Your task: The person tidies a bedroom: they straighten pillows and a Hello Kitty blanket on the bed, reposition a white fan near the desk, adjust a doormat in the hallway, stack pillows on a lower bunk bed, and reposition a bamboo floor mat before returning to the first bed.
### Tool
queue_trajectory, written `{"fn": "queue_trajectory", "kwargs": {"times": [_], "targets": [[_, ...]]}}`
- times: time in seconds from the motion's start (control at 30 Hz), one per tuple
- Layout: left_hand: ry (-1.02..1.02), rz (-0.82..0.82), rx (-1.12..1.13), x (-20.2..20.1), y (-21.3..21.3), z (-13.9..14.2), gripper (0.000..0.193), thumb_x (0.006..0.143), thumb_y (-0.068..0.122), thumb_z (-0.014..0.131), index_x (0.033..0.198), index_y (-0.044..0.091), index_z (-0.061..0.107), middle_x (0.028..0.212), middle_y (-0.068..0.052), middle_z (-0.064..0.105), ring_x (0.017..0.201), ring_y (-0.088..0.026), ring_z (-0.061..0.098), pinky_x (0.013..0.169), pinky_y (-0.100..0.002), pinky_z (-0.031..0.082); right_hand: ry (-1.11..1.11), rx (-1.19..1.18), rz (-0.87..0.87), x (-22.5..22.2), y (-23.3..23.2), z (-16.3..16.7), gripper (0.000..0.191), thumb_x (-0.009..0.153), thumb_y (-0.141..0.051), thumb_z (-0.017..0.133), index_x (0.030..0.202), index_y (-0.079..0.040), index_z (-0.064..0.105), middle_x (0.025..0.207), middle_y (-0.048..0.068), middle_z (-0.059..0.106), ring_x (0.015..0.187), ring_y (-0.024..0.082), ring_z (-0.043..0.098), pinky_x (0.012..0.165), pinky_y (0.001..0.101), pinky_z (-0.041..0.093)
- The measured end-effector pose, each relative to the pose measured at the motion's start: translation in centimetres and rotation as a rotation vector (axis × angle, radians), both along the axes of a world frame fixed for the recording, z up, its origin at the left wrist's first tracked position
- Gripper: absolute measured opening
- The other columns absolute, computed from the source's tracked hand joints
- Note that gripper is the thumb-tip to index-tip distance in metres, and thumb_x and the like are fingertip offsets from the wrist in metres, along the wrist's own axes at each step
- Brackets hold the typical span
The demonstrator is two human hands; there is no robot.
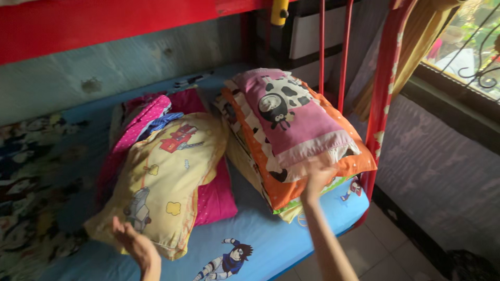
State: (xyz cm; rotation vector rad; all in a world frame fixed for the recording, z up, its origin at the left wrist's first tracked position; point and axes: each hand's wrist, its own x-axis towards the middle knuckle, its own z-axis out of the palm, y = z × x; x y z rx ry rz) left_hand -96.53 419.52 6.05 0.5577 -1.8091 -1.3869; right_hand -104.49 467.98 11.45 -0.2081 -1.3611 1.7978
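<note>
Pillows fill the middle of the frame, stacked in two piles on a blue bedsheet [271,234] printed with cartoon figures. At centre right, the pink pillow [294,117] with a black-and-white cow print lies on top of an orange pillow [291,190], which rests on further pillows beneath. The right hand [317,174] grips the near open end of the pink pillow, fingers curled onto the edge of its case. At centre left, the yellow pillow [161,182] with toy-car prints lies tilted over a magenta pillow [219,200]. The left hand [133,242], at the lower left, is open with fingers spread, touching or just beside the yellow pillow's near corner; which, I cannot tell. A patterned dark blanket [31,187] lies at the far left. Red bed-frame posts [385,88] rise at the upper right, beside a barred window [469,47].
</note>
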Motion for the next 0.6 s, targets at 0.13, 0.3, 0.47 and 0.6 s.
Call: {"fn": "queue_trajectory", "kwargs": {"times": [0.13, 0.3, 0.47, 0.6], "targets": [[-0.012, -0.055, -0.011, -4.7, 4.7, 2.4, 0.052, 0.110, 0.025, 0.037, 0.157, 0.002, 0.039, 0.160, -0.020, 0.040, 0.148, -0.033, 0.040, 0.124, -0.043, 0.030, -0.340, -0.465, -0.132, -6.9, 7.9, -3.1, 0.056, 0.091, -0.034, 0.078, 0.128, -0.014, 0.041, 0.081, -0.002, 0.055, 0.065, 0.010, 0.054, 0.054, 0.0275, 0.047], [0.155, -0.266, -0.071, -6.0, 10.5, 7.5, 0.055, 0.110, 0.026, 0.041, 0.158, 0.000, 0.033, 0.163, -0.023, 0.032, 0.153, -0.036, 0.031, 0.124, -0.045, 0.024, -0.282, -0.309, 0.100, -15.4, 8.0, -3.7, 0.048, 0.090, -0.026, 0.083, 0.118, 0.005, 0.060, 0.080, 0.001, 0.055, 0.061, 0.012, 0.049, 0.049, 0.0305, 0.038], [0.097, -0.297, -0.073, -4.7, 9.0, 12.0, 0.056, 0.109, 0.028, 0.039, 0.158, 0.002, 0.033, 0.163, -0.022, 0.034, 0.150, -0.034, 0.036, 0.121, -0.045, 0.028, 0.160, 0.095, 0.085, -19.9, 3.1, 1.1, 0.050, 0.090, -0.011, 0.064, 0.139, -0.007, 0.055, 0.089, -0.002, 0.059, 0.074, 0.009, 0.054, 0.061, 0.0264, 0.048], [0.175, -0.345, -0.030, -4.5, 6.0, 13.3, 0.056, 0.112, 0.031, 0.035, 0.159, 0.002, 0.032, 0.163, -0.022, 0.037, 0.149, -0.033, 0.039, 0.123, -0.044, 0.030, 0.014, 0.609, 0.137, -22.5, -7.0, 4.0, 0.011, 0.092, -0.008, 0.066, 0.097, 0.002, 0.067, 0.071, 0.007, 0.057, 0.065, 0.014, 0.053, 0.055, 0.0353, 0.043]]}}
